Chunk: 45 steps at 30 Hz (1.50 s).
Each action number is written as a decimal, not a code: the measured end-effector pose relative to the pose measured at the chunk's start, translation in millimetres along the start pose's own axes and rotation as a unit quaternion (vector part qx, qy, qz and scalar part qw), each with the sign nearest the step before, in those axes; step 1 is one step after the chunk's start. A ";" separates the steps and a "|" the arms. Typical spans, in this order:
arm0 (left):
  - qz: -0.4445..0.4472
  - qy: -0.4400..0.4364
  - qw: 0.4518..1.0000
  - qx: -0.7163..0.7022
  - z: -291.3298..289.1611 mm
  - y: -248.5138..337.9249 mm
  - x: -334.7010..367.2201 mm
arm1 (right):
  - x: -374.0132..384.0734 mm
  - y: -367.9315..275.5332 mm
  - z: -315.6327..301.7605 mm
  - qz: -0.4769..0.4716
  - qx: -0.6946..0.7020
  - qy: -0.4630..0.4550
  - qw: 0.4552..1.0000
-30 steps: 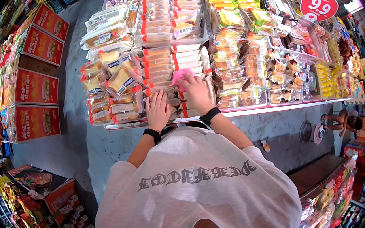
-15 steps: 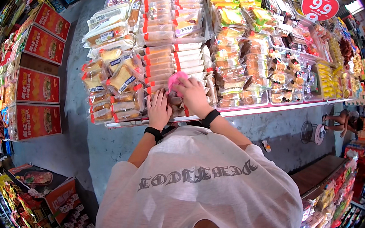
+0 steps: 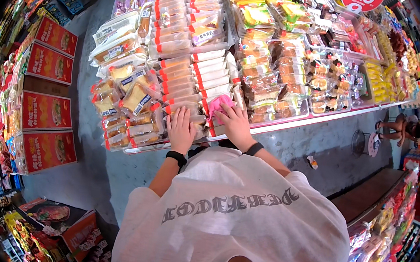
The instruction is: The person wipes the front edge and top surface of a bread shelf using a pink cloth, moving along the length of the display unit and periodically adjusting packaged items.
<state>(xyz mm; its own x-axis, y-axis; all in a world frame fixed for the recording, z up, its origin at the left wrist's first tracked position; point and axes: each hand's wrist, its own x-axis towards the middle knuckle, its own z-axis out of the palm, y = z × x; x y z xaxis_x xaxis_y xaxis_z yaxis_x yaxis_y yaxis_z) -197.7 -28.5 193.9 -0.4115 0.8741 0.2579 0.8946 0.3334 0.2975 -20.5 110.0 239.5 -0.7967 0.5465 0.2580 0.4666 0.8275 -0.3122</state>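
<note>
My right hand presses a crumpled pink cloth onto the near end of a row of white wrapped snack packs with red ends. My left hand lies with its fingers stretched over the front of the neighbouring row of brown wrapped snack packs, and no object shows in it. Left of that hand are bagged bread slices in clear wrap. A dark band circles each wrist.
The display's front edge runs just before me. Packaged cakes fill trays to the right. Red printed boxes stand on the left. A dark bench and snack shelves are at the lower right. Another person is at the far right.
My right hand has moved the pink cloth to the right, from between the two rows onto the white packs. My left hand stays on the brown packs' front. The view has shifted slightly.
</note>
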 end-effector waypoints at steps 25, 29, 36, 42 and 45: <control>-0.093 -0.027 0.994 0.059 -16.8 23.4 -14.5 | 79.7 26.0 27.8 -0.001 0.039 -0.069 0.997; -0.127 -0.023 0.989 0.074 -20.5 31.2 -33.2 | 86.3 27.7 25.6 0.004 0.084 -0.050 0.995; -0.140 -0.024 0.988 0.067 -21.7 33.7 -34.7 | 84.4 29.8 22.4 -0.006 0.070 -0.064 0.995; -0.136 0.000 0.990 0.040 -26.4 28.8 -24.3 | 80.6 24.0 10.3 0.036 0.068 -0.060 0.995; -0.125 0.008 0.992 0.021 -28.2 22.8 -20.2 | 70.8 20.8 4.5 0.045 0.062 0.000 0.997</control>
<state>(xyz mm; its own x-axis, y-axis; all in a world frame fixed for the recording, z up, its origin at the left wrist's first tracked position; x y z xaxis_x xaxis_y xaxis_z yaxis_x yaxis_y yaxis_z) -173.9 -48.5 221.4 -0.6240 0.7566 0.1955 0.7705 0.5541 0.3151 -68.9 165.3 247.1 -0.7541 0.6172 0.2245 0.4840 0.7534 -0.4451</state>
